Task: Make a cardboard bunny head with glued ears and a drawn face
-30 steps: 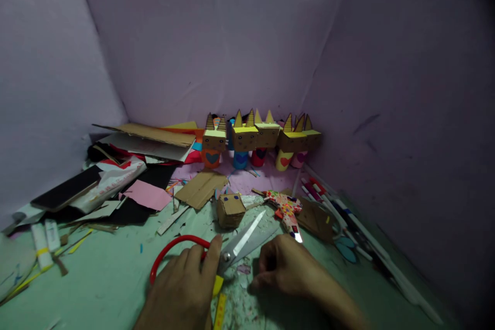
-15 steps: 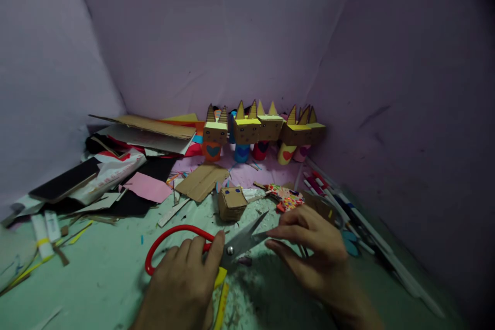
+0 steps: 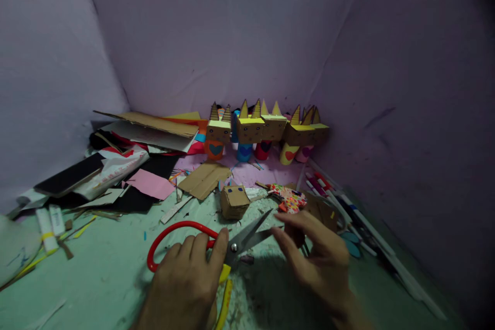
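Observation:
My left hand (image 3: 185,273) grips a pair of scissors (image 3: 234,247) with a red loop handle and yellow parts below the pivot. Their blades are spread and point up to the right. My right hand (image 3: 313,258) is beside the blade tips, thumb and forefinger apart, with nothing visible between them; its other fingers are partly hidden. Just beyond the blades sits a small cardboard box (image 3: 235,205) with two dark blue spots on top. A crumpled, colourful patterned piece (image 3: 288,198) lies behind my right hand.
Cardboard figures with pointed ears (image 3: 249,129) stand along the back on coloured tubes with hearts. Stacked cardboard (image 3: 154,126) and paper scraps, including a pink sheet (image 3: 150,184), fill the left. Markers (image 3: 323,181) and long white strips (image 3: 402,263) line the right wall.
My right thumb and forefinger have parted and come off the blade tip they were touching. The scissors stay in my left hand, and the whole view has shifted slightly.

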The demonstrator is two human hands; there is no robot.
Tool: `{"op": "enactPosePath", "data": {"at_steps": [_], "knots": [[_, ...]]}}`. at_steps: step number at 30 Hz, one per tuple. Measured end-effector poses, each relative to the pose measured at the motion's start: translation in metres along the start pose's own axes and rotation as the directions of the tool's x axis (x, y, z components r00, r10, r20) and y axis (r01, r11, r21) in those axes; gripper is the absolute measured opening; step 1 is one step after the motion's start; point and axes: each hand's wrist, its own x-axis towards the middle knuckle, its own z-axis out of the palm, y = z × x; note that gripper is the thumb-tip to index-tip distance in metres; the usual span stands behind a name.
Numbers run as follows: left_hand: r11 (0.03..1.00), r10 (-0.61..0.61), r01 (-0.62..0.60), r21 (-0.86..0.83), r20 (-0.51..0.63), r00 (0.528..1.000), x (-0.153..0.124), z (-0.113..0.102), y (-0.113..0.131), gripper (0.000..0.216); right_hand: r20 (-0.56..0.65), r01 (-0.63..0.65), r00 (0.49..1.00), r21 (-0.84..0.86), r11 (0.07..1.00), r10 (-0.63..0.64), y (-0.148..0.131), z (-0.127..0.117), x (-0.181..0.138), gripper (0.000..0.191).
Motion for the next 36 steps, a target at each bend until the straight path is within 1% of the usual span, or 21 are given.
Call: {"op": "enactPosePath", "data": {"at_steps": [2, 5, 8, 9, 10, 12, 13, 14, 15, 17, 18, 19, 20, 21, 23, 25, 26, 28, 30, 33, 36], "knots": [[1.0, -0.023, 0.024, -0.02, 0.033, 0.999, 0.001, -0.001, 0.0, 0.06, -0.114, -0.154, 0.981, 0.017, 0.988, 0.155, 0.004, -0.001, 0.0, 0.017], [0.995, -0.031, 0.041, -0.091, 0.109, 0.994, 0.001, -0.002, 0.0, 0.062, -0.217, -0.356, 0.9, 0.133, 0.925, 0.377, 0.01, -0.003, 0.002, 0.021], [0.983, -0.035, 0.073, -0.168, 0.218, 0.975, 0.002, -0.003, 0.0, 0.063, -0.307, -0.473, 0.792, 0.239, 0.848, 0.528, 0.019, -0.012, 0.009, 0.028], [0.977, -0.04, 0.091, -0.191, 0.257, 0.966, 0.003, -0.003, -0.001, 0.063, -0.32, -0.503, 0.765, 0.244, 0.829, 0.558, 0.024, -0.018, 0.011, 0.033], [0.971, -0.043, 0.11, -0.212, 0.296, 0.954, 0.004, -0.003, -0.002, 0.063, -0.32, -0.53, 0.751, 0.228, 0.816, 0.577, 0.029, -0.025, 0.013, 0.038], [0.956, -0.042, 0.146, -0.256, 0.372, 0.927, 0.005, -0.004, -0.003, 0.063, -0.264, -0.59, 0.753, 0.135, 0.796, 0.602, 0.04, -0.039, 0.013, 0.043], [0.949, -0.037, 0.16, -0.273, 0.406, 0.913, 0.005, -0.005, -0.004, 0.063, -0.21, -0.624, 0.754, 0.068, 0.779, 0.622, 0.045, -0.045, 0.012, 0.042], [0.943, -0.031, 0.17, -0.285, 0.436, 0.9, 0.006, -0.005, -0.005, 0.063, -0.125, -0.655, 0.751, -0.013, 0.756, 0.649, 0.048, -0.049, 0.011, 0.038], [0.94, -0.026, 0.178, -0.29, 0.46, 0.888, 0.006, -0.006, -0.005, 0.063, -0.027, -0.674, 0.737, -0.106, 0.731, 0.675, 0.05, -0.051, 0.009, 0.036], [0.94, -0.022, 0.186, -0.287, 0.493, 0.87, 0.006, -0.006, -0.006, 0.063, 0.148, -0.658, 0.681, -0.305, 0.689, 0.717, 0.05, -0.046, 0.008, 0.039], [0.94, -0.018, 0.185, -0.285, 0.5, 0.866, 0.006, -0.005, -0.006, 0.063, 0.193, -0.626, 0.656, -0.401, 0.669, 0.73, 0.049, -0.042, 0.008, 0.039], [0.941, -0.014, 0.18, -0.287, 0.498, 0.867, 0.006, -0.004, -0.006, 0.063, 0.204, -0.588, 0.644, -0.484, 0.648, 0.737, 0.048, -0.036, 0.009, 0.037], [0.941, -0.009, 0.174, -0.291, 0.49, 0.872, 0.006, -0.003, -0.007, 0.063, 0.193, -0.557, 0.645, -0.543, 0.628, 0.739, 0.048, -0.031, 0.01, 0.034], [0.94, -0.003, 0.164, -0.298, 0.475, 0.88, 0.006, -0.001, -0.007, 0.063, 0.173, -0.551, 0.654, -0.558, 0.621, 0.736, 0.048, -0.026, 0.012, 0.032], [0.941, 0.017, 0.132, -0.312, 0.431, 0.902, 0.005, 0.003, -0.009, 0.064, 0.161, -0.588, 0.672, -0.477, 0.653, 0.723, 0.052, -0.022, 0.016, 0.029], [0.943, 0.035, 0.102, -0.317, 0.4, 0.916, 0.006, 0.009, -0.01, 0.066, 0.178, -0.659, 0.67, -0.304, 0.688, 0.721, 0.06, -0.023, 0.017, 0.031], [0.944, 0.041, 0.094, -0.315, 0.397, 0.917, 0.006, 0.012, -0.011, 0.067, 0.185, -0.697, 0.662, -0.202, 0.688, 0.726, 0.064, -0.025, 0.017, 0.032], [0.945, 0.043, 0.097, -0.313, 0.41, 0.911, 0.006, 0.018, -0.012, 0.068, 0.165, -0.753, 0.649, -0.006, 0.659, 0.743, 0.071, -0.029, 0.013, 0.03], [0.937, 0.038, 0.113, -0.329, 0.419, 0.907, 0.006, 0.022, -0.013, 0.068, 0.112, -0.761, 0.645, 0.181, 0.623, 0.756, 0.074, -0.029, 0.008, 0.028], [0.901, 0.021, 0.156, -0.404, 0.401, 0.916, 0.004, 0.023, -0.014, 0.064, 0.053, -0.739, 0.643, 0.305, 0.601, 0.764, 0.069, -0.027, 0.003, 0.027], [0.84, 0.0, 0.223, -0.494, 0.411, 0.912, 0.004, 0.021, -0.017, 0.058, 0.047, -0.753, 0.599, 0.374, 0.542, 0.799, 0.062, -0.024, 0.003, 0.032]]}}
